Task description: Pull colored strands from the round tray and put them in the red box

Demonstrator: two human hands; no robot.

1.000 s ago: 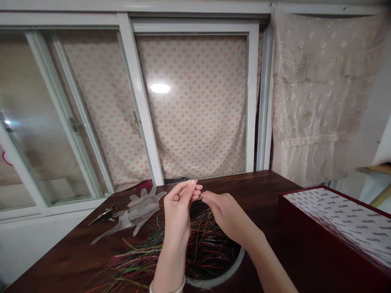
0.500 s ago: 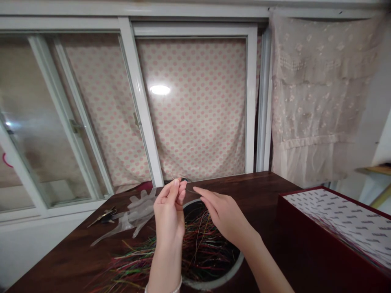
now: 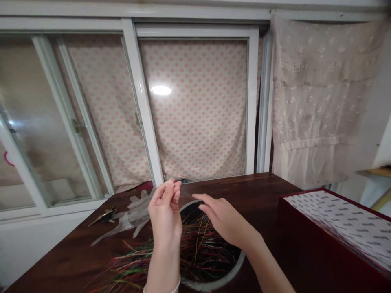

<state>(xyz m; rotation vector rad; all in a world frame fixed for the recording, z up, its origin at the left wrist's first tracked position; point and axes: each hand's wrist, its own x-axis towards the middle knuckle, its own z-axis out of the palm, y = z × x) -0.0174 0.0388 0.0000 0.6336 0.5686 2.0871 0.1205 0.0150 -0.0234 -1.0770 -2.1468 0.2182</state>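
Raised over the table, my left hand (image 3: 166, 207) is closed in a pinch with its fingers curled together. A very thin thread (image 3: 188, 195) runs faintly between it and my right hand (image 3: 227, 224). The right thumb and index finger are close together at the thread's near end; the other fingers are tucked behind. Under both hands lies a loose heap of many-coloured thin strands (image 3: 131, 262), partly in a round dark container with a pale rim (image 3: 233, 276) and spilling out to the left. My left forearm hides part of the heap.
Crumpled clear plastic (image 3: 131, 215) and a bunch of keys (image 3: 105, 215) lie on the dark wooden table (image 3: 259, 195) at the left. A red box (image 3: 324, 236) with a patterned white inside stands at the right. Sliding windows (image 3: 195, 110) rise behind.
My left hand has shifted slightly left, and the right fingertips have dropped a little, so the gap between the hands is wider. The heap and box stay put.
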